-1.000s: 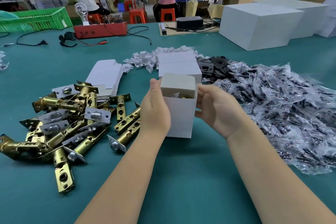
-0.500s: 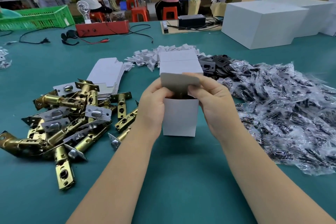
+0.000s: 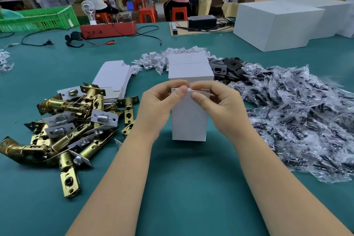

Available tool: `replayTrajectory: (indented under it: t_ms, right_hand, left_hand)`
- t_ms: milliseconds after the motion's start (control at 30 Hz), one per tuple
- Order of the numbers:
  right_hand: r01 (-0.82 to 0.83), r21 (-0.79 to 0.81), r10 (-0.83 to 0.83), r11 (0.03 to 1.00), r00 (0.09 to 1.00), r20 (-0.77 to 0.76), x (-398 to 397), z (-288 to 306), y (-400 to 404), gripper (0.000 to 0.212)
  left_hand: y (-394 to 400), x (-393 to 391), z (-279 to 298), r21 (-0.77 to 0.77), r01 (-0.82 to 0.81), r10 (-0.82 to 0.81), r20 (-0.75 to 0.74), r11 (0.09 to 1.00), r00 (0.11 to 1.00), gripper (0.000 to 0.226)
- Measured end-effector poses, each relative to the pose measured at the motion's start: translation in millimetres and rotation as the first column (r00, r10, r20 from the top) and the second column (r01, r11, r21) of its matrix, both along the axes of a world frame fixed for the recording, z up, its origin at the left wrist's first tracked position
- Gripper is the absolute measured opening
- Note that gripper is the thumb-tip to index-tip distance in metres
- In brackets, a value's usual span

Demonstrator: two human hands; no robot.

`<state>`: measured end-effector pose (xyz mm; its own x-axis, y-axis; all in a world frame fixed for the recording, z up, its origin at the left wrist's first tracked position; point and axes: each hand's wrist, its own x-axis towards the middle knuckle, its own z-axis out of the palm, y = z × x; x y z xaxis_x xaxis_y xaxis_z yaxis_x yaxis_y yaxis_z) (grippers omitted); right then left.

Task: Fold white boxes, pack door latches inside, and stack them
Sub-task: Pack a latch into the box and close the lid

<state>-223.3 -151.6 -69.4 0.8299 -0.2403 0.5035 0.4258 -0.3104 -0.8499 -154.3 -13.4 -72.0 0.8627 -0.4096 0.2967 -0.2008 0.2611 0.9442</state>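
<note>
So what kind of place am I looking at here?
Most likely a small factory packing floor: a heap of brass door latches, a pile of bagged hardware, flat white box blanks, and other workers at benches behind.

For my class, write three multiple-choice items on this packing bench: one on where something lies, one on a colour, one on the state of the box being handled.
1. Where is the pile of brass door latches?
A. left of the held box
B. on the large white carton
C. in the green crate

2. What colour is the table?
A. red
B. teal
C. yellow

3. How is the white box?
A. flat
B. upright, both hands at its top flap
C. lying on its side

Answers: 1 A, the latches lie beside the left hand. 2 B, bare cloth shows teal. 3 B, the right hand and left pinch the flap.
</note>
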Motion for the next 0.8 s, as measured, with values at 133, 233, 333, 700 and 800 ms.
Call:
replayTrajectory:
  t_ms: [133,233,333,700,800]
  right_hand:
    - [0.012,0.050,-0.016,0.999,0.998,0.064,-1,1,5,0.013]
    - [-0.021,0.103,0.018,0.994,0.999,0.033,0,3,3,0.014]
    - [-0.037,0.083,0.036,0.996,0.999,0.007,2,3,0,0.018]
    - [-0.129,0.001,0.129,0.992,0.989,-0.074,-3,5,-10,0.024]
    - [-0.079,-0.137,0.076,0.987,0.997,-0.030,-4,7,-11,0.024]
  left_hand:
    - [1,-3,4,-0.008,-0.054,0.055,0.100,0.998,0.993,0.009]
    - [7,-1,7,0.060,0.049,-0.051,0.036,0.997,0.998,0.006]
    - [14,4,8,0.095,0.137,-0.137,-0.003,0.986,0.991,0.010]
    - [24,11,11,0.185,0.229,-0.215,-0.093,0.956,0.972,0.023]
    - [24,13,10,0.201,0.235,-0.224,-0.078,0.951,0.971,0.020]
